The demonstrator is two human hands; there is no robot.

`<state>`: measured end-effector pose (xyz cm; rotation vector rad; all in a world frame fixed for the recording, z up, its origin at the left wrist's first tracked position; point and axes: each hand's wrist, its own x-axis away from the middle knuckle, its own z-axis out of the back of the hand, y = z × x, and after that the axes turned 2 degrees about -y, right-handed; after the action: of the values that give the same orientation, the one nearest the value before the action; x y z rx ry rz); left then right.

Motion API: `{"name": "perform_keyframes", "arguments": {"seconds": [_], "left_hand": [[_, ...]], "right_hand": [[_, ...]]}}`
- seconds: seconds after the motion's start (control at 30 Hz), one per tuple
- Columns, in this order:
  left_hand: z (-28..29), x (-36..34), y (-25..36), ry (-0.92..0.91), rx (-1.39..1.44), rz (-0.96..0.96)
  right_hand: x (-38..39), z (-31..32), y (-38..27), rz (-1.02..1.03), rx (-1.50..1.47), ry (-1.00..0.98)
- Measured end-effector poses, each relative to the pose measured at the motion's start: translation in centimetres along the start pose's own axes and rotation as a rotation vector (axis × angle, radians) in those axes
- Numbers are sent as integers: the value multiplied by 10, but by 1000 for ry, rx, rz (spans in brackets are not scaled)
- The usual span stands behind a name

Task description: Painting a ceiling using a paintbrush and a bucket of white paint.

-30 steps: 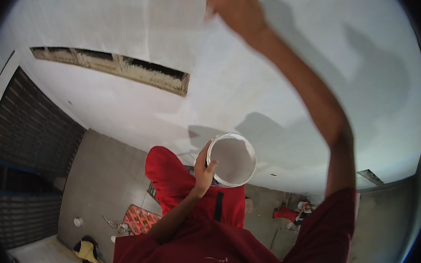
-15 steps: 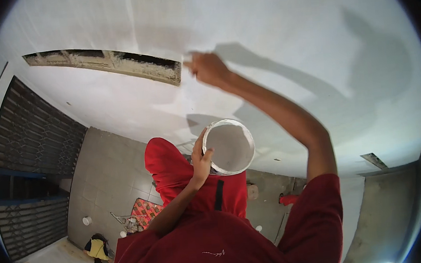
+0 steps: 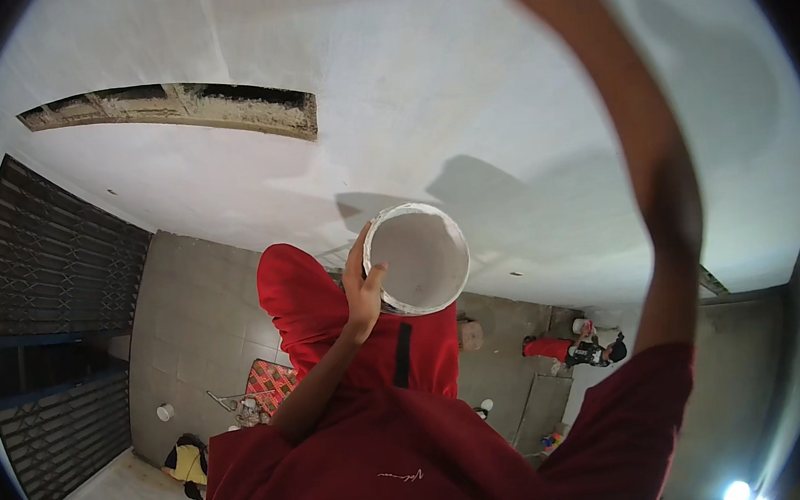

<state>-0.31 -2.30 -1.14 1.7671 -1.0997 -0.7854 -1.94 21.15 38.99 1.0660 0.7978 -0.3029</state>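
A white bucket [image 3: 423,309] with crusted white around its rim is held up in front of my body, and its open mouth faces me. Its inside looks pale grey; how much is in it I cannot tell. My left hand [image 3: 363,290] grips the bucket's left side, thumb over the rim and fingers round the outside. My right arm [image 3: 633,109] stretches up in front of the white wall [image 3: 462,85] and leaves the picture at the top. The right hand itself lies beyond the upper edge, so anything in it is hidden.
A long slot [image 3: 248,111] is cut into the wall at upper left. Metal lattice gates [image 3: 53,258] stand at the left. Far below on the tiled floor [image 3: 189,314] are a red patterned mat [image 3: 269,382], a small white pot [image 3: 165,412], a person in yellow [image 3: 188,462] and another person [image 3: 582,350].
My right hand has gone from beside the slot up out of view, with the arm now raised higher. The left hand still holds the bucket. The view has shifted slightly, revealing the person at right.
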Motion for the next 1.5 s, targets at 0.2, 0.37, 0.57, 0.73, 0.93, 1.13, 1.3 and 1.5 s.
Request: {"name": "perform_keyframes", "arguments": {"seconds": [0.2, 0.37, 0.57, 0.73, 0.93, 1.13, 1.3, 1.5], "left_hand": [[-14, -6, -2, -65, -2, -51], [-16, -10, -4, -88, -69, -62], [-13, -7, 0, -71, 38, -17], [-20, 1, 8, -72, 70, -16], [-19, -1, 2, -54, 138, 38], [-21, -3, 8, -67, 140, -39], [-19, -5, 1, -73, 120, -38], [-20, -5, 4, -83, 96, -42]], "right_hand": [[196, -30, -147, 130, -187, -356], [284, -40, -182, -78, -922, -904], [189, -22, -53, -246, -874, -719], [81, 49, 69, -285, -748, -581], [-2, 125, 120, -130, -390, -283], [-54, 114, 157, 104, -5, 33], [-84, 96, 171, 180, 220, -7], [-93, 74, 154, 88, 240, -209]]}}
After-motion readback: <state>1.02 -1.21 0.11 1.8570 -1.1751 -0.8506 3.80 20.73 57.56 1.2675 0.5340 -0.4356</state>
